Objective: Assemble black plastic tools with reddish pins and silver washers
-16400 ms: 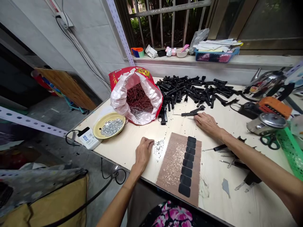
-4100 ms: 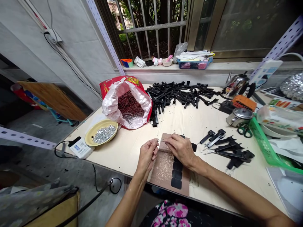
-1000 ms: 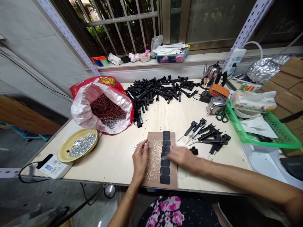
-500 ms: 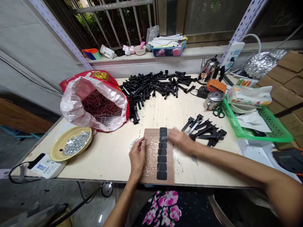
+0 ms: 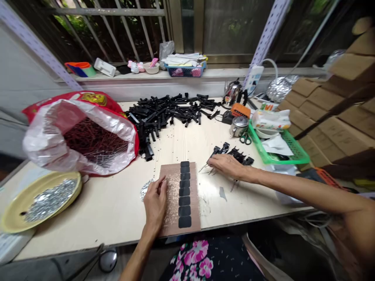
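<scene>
A pale wooden tabletop [image 5: 111,210] is seen from above, its left side taken up by a red sack [image 5: 48,136], gaping open and filled with rust-brown metal pins [image 5: 90,140]. Beside it, black plastic parts [image 5: 170,111] are heaped. At the front edge is laid a brown board [image 5: 195,195], striped with black rounded pads [image 5: 184,201]. Farther left, a yellow dish [image 5: 11,214] is filled with silvery bits. Right of the board, black pieces with metal shafts [image 5: 241,157] are grouped, partly covered by the right hand [image 5: 228,167], fingers bent downward; whether anything is pinched cannot be told. The left hand [image 5: 156,201] is placed over the board's left edge, fingers curled near the thumb, any hold unclear, just beside scattered silvery bits [image 5: 145,189].
</scene>
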Tool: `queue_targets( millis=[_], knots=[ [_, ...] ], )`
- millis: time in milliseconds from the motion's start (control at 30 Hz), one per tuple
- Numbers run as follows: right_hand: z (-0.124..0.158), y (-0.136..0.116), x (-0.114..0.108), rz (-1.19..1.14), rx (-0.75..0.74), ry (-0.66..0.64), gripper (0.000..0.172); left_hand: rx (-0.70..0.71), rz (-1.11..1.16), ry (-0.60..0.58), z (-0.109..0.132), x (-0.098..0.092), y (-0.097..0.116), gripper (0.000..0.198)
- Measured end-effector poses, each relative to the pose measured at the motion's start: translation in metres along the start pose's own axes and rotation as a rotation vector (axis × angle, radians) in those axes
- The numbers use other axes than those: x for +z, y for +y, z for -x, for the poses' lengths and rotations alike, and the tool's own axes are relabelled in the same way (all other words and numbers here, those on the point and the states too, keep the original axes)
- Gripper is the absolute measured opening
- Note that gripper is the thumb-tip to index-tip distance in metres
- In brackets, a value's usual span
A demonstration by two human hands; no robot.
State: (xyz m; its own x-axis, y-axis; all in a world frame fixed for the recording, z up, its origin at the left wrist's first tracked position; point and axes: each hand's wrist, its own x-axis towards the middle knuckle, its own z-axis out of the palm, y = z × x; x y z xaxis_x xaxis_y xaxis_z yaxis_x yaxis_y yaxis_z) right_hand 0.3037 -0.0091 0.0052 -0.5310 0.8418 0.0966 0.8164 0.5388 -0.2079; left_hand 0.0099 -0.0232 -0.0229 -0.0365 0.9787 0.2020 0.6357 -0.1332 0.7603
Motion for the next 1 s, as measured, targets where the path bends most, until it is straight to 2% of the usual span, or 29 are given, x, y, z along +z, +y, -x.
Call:
queue_targets(
  millis=[67,167,200,267,333,367,400,467,533,600,667,767,833,933,1000],
  knots=[
    [0.001,0.017,-0.009,-0.014,0.136,0.009,0.019,0.033,0.042,-0.052,-0.005,0.012,0.018,0.036],
    [-0.003,0.027,-0.02,-0.049,0.261,0.07,0.014,0.13,0.11,-0.181,-0.016,0.046,0.052,0.042],
    [-0.002,0.028,-0.024,-0.046,0.299,0.139,0.015,0.185,0.099,-0.234,-0.021,0.06,0.062,0.045],
    [0.008,0.028,-0.032,-0.051,0.427,0.359,0.025,0.323,-0.002,-0.296,-0.03,0.089,0.078,0.052],
    [0.034,0.026,-0.035,-0.086,0.643,0.596,0.036,0.386,-0.103,-0.322,-0.039,0.115,0.088,0.06],
    [0.051,0.025,-0.033,-0.12,0.767,0.668,0.04,0.401,-0.151,-0.326,-0.045,0.126,0.091,0.064],
    [0.07,0.023,-0.028,-0.16,0.895,0.699,0.045,0.408,-0.195,-0.323,-0.05,0.136,0.095,0.068],
    [0.101,0.019,-0.01,-0.339,1.094,0.631,0.054,0.421,-0.277,-0.318,-0.06,0.15,0.103,0.074],
    [0.115,0.015,0.012,-0.609,1.228,0.563,0.063,0.41,-0.344,-0.333,-0.069,0.161,0.113,0.077],
    [0.111,0.012,0.029,-0.72,1.279,0.569,0.07,0.366,-0.39,-0.358,-0.073,0.169,0.123,0.079],
    [0.093,0.011,0.035,-0.637,1.295,0.598,0.074,0.298,-0.407,-0.378,-0.073,0.174,0.132,0.078],
    [0.058,0.013,0.03,-0.421,1.358,0.564,0.079,0.154,-0.329,-0.407,-0.068,0.181,0.14,0.067],
    [0.04,0.016,0.024,-0.363,1.418,0.537,0.082,0.056,-0.245,-0.398,-0.065,0.185,0.143,0.059],
    [0.024,0.02,0.023,-0.383,1.464,0.549,0.085,-0.021,-0.182,-0.367,-0.063,0.192,0.146,0.053],
    [0.017,0.024,0.026,-0.455,1.437,0.602,0.083,-0.045,-0.15,-0.371,-0.062,0.196,0.148,0.052]
  ],
)
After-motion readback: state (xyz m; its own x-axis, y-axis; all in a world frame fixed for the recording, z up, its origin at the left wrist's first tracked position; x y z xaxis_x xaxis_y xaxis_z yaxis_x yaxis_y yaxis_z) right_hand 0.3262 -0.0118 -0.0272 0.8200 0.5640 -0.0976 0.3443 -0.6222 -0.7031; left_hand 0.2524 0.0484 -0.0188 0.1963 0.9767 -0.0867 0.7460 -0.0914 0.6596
